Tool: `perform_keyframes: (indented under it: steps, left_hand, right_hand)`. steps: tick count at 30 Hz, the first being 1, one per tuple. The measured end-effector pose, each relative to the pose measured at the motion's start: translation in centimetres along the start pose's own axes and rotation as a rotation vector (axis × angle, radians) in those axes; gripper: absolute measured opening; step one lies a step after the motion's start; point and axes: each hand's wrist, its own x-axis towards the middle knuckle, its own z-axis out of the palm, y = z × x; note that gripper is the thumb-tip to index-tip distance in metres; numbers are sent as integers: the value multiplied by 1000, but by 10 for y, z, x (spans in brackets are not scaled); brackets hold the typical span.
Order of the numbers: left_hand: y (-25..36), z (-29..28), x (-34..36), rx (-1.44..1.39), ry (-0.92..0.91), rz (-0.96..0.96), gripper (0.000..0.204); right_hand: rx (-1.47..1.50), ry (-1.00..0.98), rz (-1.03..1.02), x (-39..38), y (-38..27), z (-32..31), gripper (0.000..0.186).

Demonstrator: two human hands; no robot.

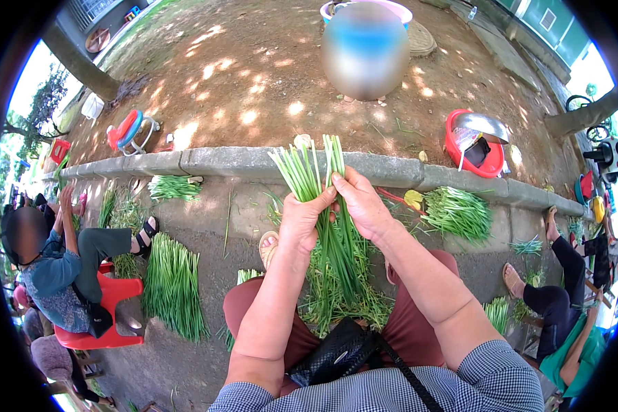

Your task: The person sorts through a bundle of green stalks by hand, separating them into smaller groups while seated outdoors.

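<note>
A bunch of garlic chives [298, 177] is in my hands above my lap, pale stalk ends up and dark green leaves hanging between my knees. My left hand [303, 221] is closed round the larger part of it. A smaller cluster of stalks [333, 156] stands slightly apart, pinched in my right hand [361, 204], whose thumb nearly meets the left thumb. Below the bunch, a heap of loose green leaves and stalks [316, 302] lies on the ground between my feet. A black handbag [333, 350] rests on my lap.
A low stone kerb [233, 163] runs across in front. Chive piles lie left [175, 285] and right [458, 214]. Beyond the kerb stands a red basin [484, 161] with a metal lid. One person sits on a red chair [113, 302] at left; another person [563, 309] sits at right.
</note>
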Motion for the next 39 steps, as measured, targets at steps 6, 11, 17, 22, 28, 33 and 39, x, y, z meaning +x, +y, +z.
perform_keyframes:
  steps: [6,11,17,22,28,33,39]
  left_hand:
    - [0,2,-2,9,-3,7,11]
    - [3,8,-5,-9,32,1,11]
    - [6,-6,3,-65,95,88,13]
    - [14,-10,3,-76,136,111,13]
    - [10,-6,4,-96,115,67,12]
    - [5,-5,5,-41,57,112,13]
    - [7,-1,2,-47,0,99,16]
  right_hand:
    - [1,2,-8,-2,-5,2,20]
    - [-27,55,-22,1,-2,-1,20]
    - [112,263,-12,4,-22,-5,19]
    - [-35,154,-53,5,-41,-34,20]
    - [-225,54,-19,7,-24,-24,16]
    - [-150,-1,11,6,-7,-4,16]
    - [-65,-30,29,5,-1,3,18]
